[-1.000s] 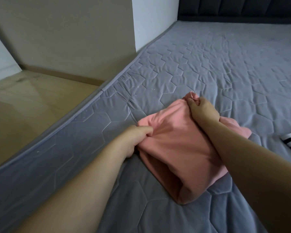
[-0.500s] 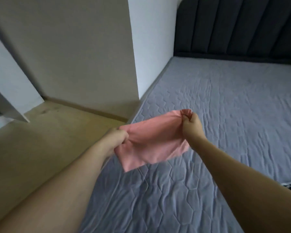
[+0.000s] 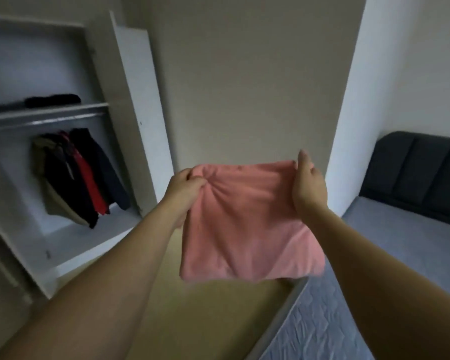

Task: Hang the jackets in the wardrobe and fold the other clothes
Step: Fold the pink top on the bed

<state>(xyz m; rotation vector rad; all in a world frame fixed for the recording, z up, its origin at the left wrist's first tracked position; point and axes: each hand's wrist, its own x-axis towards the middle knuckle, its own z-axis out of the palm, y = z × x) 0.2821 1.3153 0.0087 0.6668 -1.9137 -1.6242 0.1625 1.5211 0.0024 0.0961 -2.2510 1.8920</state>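
Note:
I hold a pink garment [image 3: 247, 224] up in the air in front of me. It hangs down from its top edge. My left hand [image 3: 185, 188] pinches the bunched top left corner. My right hand [image 3: 307, 185] grips the top right corner, thumb side toward me. At the left stands an open white wardrobe [image 3: 130, 105]. Several jackets [image 3: 81, 175] in dark, red and beige hang from its rail.
A dark folded item [image 3: 52, 100] lies on the wardrobe's upper shelf. The grey quilted mattress [image 3: 330, 326] lies at the lower right, with a dark padded headboard [image 3: 416, 172] behind it. Wooden floor [image 3: 208, 315] runs between bed and wardrobe. A white wall corner [image 3: 348, 100] juts out at the right.
Both hands lifted the pink garment off the mattress and raised it high. My view swung left and up, bringing the wardrobe into sight.

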